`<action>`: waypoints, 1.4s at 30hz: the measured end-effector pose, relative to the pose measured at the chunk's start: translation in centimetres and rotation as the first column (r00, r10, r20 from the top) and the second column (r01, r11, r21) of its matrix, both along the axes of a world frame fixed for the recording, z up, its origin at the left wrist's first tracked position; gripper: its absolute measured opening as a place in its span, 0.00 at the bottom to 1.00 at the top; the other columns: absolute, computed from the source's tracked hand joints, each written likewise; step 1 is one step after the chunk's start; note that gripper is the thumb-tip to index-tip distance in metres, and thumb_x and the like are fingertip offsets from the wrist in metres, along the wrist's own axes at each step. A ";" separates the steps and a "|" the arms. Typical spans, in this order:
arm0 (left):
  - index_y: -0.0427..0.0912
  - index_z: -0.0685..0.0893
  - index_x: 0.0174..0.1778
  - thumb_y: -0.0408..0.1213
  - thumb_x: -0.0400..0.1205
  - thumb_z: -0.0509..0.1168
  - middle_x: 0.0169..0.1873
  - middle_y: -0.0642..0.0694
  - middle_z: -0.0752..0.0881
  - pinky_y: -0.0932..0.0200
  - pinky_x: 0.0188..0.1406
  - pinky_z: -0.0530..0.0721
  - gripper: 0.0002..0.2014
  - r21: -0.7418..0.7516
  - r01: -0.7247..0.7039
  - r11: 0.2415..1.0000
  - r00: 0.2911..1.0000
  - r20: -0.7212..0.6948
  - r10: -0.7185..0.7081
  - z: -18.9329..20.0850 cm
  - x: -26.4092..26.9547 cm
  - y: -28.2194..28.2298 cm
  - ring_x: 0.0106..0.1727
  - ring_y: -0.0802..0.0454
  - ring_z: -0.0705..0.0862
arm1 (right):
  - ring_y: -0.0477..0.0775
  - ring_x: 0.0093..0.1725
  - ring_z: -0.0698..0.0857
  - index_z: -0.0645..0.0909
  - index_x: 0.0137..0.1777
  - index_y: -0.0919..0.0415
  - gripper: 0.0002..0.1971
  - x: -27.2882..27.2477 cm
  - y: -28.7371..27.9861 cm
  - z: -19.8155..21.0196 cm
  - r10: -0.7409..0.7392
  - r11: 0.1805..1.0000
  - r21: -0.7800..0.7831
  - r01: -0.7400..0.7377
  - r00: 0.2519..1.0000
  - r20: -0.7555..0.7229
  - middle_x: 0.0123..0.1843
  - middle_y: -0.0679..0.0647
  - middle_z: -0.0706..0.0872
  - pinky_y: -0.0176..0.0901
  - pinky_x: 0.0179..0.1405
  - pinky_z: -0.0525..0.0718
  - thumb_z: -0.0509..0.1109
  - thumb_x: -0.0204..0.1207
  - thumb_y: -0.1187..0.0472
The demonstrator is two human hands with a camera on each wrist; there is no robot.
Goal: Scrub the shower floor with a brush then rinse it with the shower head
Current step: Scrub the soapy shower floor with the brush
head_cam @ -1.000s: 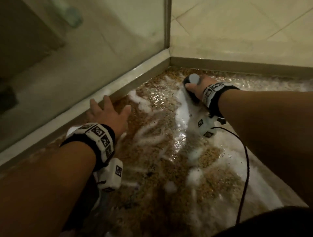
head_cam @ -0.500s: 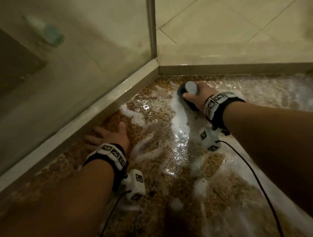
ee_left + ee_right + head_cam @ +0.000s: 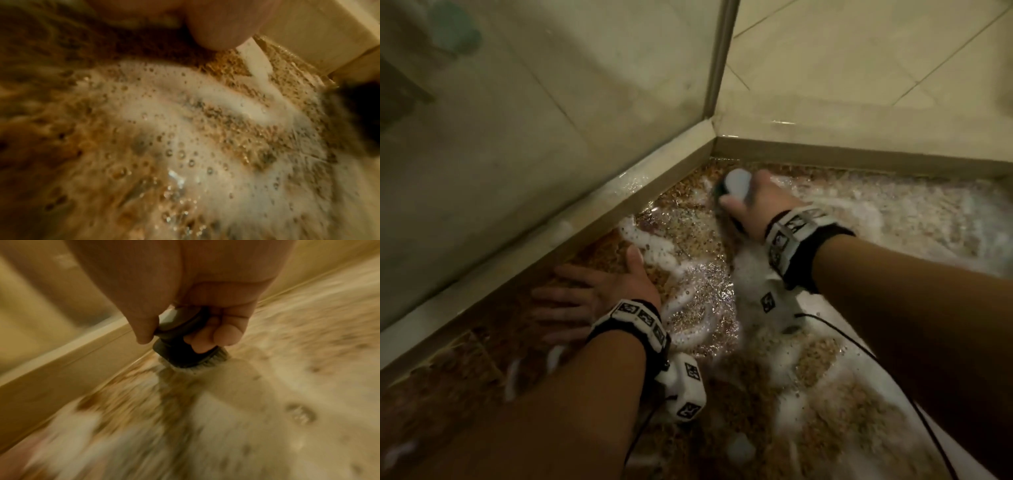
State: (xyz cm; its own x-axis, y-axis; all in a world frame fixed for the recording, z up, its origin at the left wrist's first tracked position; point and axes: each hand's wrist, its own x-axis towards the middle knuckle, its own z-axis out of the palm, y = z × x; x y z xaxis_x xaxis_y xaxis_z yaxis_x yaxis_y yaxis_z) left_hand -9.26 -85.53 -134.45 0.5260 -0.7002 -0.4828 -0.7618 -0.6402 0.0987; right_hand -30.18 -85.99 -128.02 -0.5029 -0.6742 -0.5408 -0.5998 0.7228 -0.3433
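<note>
A round dark scrub brush (image 3: 731,192) with a pale top knob stands bristles-down on the wet pebble-patterned shower floor (image 3: 698,274) near the far corner. My right hand (image 3: 750,205) grips it from above; in the right wrist view the fingers curl round the brush (image 3: 183,352) and its bristles press the floor (image 3: 267,402). My left hand (image 3: 589,298) lies flat on the floor beside the raised kerb, fingers spread. In the left wrist view only a bit of the palm (image 3: 222,24) shows above foam (image 3: 185,104). No shower head is in view.
White foam streaks (image 3: 664,253) and pooled suds (image 3: 893,212) cover much of the floor. A glass panel (image 3: 551,120) on a raised kerb (image 3: 517,253) bounds the left side, a tiled wall (image 3: 859,85) the back. Wrist camera cables (image 3: 876,363) trail over the floor.
My left hand has come down from beside the kerb and now lies flat on the floor. The right hand has pushed the brush further toward the corner.
</note>
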 end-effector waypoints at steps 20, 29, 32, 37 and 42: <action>0.39 0.37 0.91 0.83 0.75 0.45 0.88 0.25 0.36 0.16 0.82 0.41 0.61 -0.042 0.017 0.999 1.000 -0.016 -0.017 -0.5 0.1 0.3 0.88 0.21 0.37 | 0.59 0.55 0.83 0.71 0.73 0.52 0.29 -1.6 -4.4 0.7 0.215 0.976 -0.010 -0.216 0.974 -0.072 0.60 0.54 0.83 0.47 0.50 0.78 0.75 0.77 0.42; 0.40 0.36 0.91 0.83 0.75 0.48 0.88 0.26 0.36 0.16 0.82 0.41 0.61 -0.048 0.010 0.999 1.000 -0.006 -0.010 -0.6 0.1 0.3 0.88 0.22 0.37 | 0.69 0.66 0.82 0.71 0.80 0.58 0.36 -15.5 7.2 0.9 -0.253 0.963 0.032 0.266 0.942 -0.221 0.73 0.64 0.81 0.57 0.63 0.80 0.73 0.78 0.39; 0.40 0.37 0.91 0.83 0.75 0.48 0.88 0.26 0.36 0.16 0.81 0.40 0.61 -0.058 0.012 0.998 1.000 0.003 -0.012 -0.8 0.2 0.2 0.88 0.22 0.37 | 0.71 0.59 0.85 0.72 0.80 0.56 0.38 -16.4 8.0 0.5 -0.455 0.885 0.027 0.465 0.875 -0.164 0.70 0.64 0.83 0.65 0.62 0.84 0.69 0.77 0.32; 0.40 0.38 0.91 0.82 0.76 0.49 0.88 0.25 0.37 0.16 0.81 0.39 0.61 -0.063 0.023 0.998 1.000 0.004 -0.023 -0.8 0.2 0.4 0.88 0.22 0.37 | 0.71 0.66 0.82 0.75 0.74 0.65 0.38 -11.5 2.6 -2.0 -0.505 0.863 -0.065 0.500 0.858 -0.098 0.70 0.67 0.81 0.59 0.66 0.81 0.62 0.78 0.33; 0.40 0.39 0.91 0.83 0.76 0.48 0.88 0.25 0.37 0.15 0.81 0.41 0.60 -0.046 0.031 0.998 0.999 0.025 -0.030 -0.9 0.3 0.4 0.88 0.22 0.37 | 0.71 0.70 0.79 0.64 0.81 0.67 0.30 -11.4 2.4 -2.6 -0.640 0.768 -0.078 0.635 0.767 -0.057 0.75 0.68 0.77 0.59 0.67 0.78 0.59 0.88 0.46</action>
State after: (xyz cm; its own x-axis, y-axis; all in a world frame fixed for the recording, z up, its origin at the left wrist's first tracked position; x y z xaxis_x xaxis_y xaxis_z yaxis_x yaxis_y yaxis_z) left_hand -8.98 -85.13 -135.32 0.5154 -0.7374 -0.4365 -0.7834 -0.6119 0.1088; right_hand -41.58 -83.62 -130.60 -0.8647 -0.2093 -0.4567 -0.0329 0.9307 -0.3642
